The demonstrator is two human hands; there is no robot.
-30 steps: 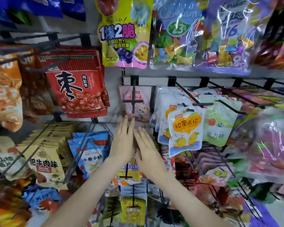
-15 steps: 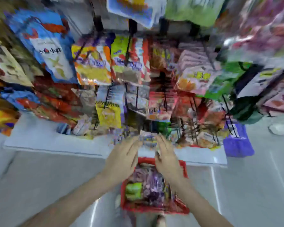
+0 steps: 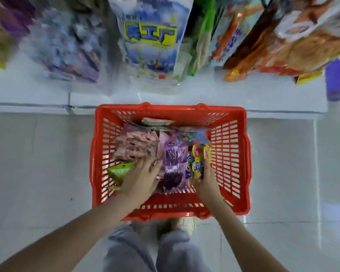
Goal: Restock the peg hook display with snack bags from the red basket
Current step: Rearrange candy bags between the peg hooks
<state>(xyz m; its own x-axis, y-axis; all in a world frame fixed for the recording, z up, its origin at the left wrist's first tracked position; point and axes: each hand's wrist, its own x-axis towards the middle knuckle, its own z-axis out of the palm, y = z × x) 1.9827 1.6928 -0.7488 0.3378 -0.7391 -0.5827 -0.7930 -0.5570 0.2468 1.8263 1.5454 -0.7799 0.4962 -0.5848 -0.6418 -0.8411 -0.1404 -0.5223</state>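
The red basket (image 3: pixel 171 112) is set on the floor below the hanging display bags (image 3: pixel 149 42). Inside it, the left hand (image 3: pixel 139 177) is spread over pink packets (image 3: pixel 135 144); the right hand (image 3: pixel 206 177) appears closed on a yellow bag (image 3: pixel 197 163). The purple bag (image 3: pixel 174 163) between them could be dragged out and dropped. The low-hanging bags could be knocked when the hands are raised.
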